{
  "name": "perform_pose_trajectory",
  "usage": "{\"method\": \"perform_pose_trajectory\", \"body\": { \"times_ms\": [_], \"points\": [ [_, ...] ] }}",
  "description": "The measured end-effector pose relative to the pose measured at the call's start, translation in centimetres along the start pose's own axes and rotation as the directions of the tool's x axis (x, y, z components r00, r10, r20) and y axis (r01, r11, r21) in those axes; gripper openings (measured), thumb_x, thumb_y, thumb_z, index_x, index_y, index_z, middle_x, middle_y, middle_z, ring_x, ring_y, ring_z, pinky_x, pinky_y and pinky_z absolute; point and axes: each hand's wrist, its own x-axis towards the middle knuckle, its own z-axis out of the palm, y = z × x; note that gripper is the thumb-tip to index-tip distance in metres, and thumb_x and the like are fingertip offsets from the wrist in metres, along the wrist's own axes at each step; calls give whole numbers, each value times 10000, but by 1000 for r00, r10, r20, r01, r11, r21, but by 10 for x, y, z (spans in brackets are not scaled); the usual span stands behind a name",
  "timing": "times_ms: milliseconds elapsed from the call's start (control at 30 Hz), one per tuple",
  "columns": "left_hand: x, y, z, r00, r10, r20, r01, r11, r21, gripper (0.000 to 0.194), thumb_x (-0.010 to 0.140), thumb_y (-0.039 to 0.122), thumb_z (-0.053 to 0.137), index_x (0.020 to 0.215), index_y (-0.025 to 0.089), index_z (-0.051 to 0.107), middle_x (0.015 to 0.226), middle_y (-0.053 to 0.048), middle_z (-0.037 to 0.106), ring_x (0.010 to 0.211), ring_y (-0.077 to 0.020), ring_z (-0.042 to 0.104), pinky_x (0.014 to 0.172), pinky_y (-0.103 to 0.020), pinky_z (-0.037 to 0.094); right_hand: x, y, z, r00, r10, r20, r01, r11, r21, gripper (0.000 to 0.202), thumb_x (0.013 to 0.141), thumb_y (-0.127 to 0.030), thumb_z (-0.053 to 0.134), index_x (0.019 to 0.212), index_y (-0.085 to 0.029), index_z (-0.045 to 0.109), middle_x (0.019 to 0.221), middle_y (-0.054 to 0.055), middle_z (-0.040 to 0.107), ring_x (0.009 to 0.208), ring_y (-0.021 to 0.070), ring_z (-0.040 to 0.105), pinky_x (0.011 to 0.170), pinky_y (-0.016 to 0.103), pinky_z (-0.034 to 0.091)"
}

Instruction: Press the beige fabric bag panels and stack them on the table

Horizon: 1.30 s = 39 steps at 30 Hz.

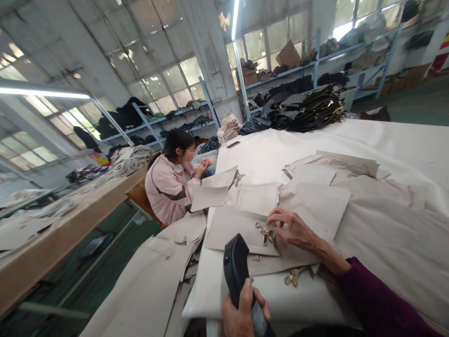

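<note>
My left hand is wrapped round the grip of a black handheld tool with a curved, rounded head; its exact kind does not show. The head points up and away, over the near edge of the table. My right hand has its fingers bent together at a gold-coloured metal clasp, which lies on a beige fabric panel. More metal clasps hang from a beige piece just below my right wrist. Other beige panels lie beneath and beyond this hand.
A co-worker sits across the table's left corner, hands together. Stacked beige pieces drape at the near left. Black pieces with metal edges are heaped at the far end of the white table. A phone lies near the far-left edge.
</note>
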Motion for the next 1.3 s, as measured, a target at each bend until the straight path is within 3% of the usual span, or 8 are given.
{"method": "perform_pose_trajectory", "body": {
  "times_ms": [233,467,633,767,900,1067,1200,1300],
  "points": [
    [-11,-9,3,999,2,41,-3,999,44,544,624,643,649,466,137,526,339,-21,507,289,-92,442,343,-174,315,-2,0,10,997,9,75,2,988,-155,157,845,-161,522,811,-194,672,816,41,612,740,174,548,688,282,409],
    [-20,-8,-4,1000,14,14,-15,998,56,522,626,628,652,477,141,539,351,-26,523,301,-103,462,357,-190,343,-12,-12,12,980,-40,194,77,979,-189,252,712,-196,688,948,-190,600,893,35,625,838,199,554,767,292,428],
    [-23,-11,-14,1000,20,5,-21,996,85,525,647,627,628,483,134,553,359,-29,525,303,-102,449,361,-201,348,-13,-8,16,985,-22,170,62,971,-232,99,773,-119,547,710,-195,557,722,3,567,691,163,527,676,273,418],
    [-25,-15,-17,1000,11,4,-11,995,100,523,650,627,625,486,135,559,360,-29,525,314,-107,455,368,-206,352,-10,1,15,995,14,98,10,971,-240,125,840,-131,454,770,-175,547,714,14,570,649,152,545,624,257,443],
    [-28,-16,-21,999,30,18,-32,995,99,519,673,620,615,496,136,556,368,-28,530,326,-104,463,388,-202,357,-17,3,19,990,-31,139,64,968,-244,227,823,-73,433,951,-165,597,914,68,629,819,181,591,755,292,477],
    [-31,-17,-27,1000,13,13,-14,997,72,517,662,621,629,498,135,559,366,-21,523,318,-98,450,373,-196,344,-22,-7,18,947,-125,295,204,945,-255,522,709,41,412,1138,-196,592,1192,91,575,1094,206,539,923,318,444],
    [-31,-20,-33,1000,27,11,-27,998,48,522,652,619,638,487,131,553,354,-24,516,312,-98,455,368,-189,335,-15,-19,6,849,-222,479,363,904,-224,634,616,39,490,1196,-208,548,1269,57,547,1200,186,473,1000,274,406],
    [-30,-21,-35,999,32,-17,-31,999,37,517,637,613,651,476,134,540,350,-26,509,301,-98,448,352,-188,320,-12,-20,5,830,-230,508,407,873,-270,638,647,46,490,1247,-167,505,1279,115,534,1208,236,456,1018,378,396]
  ]
}}
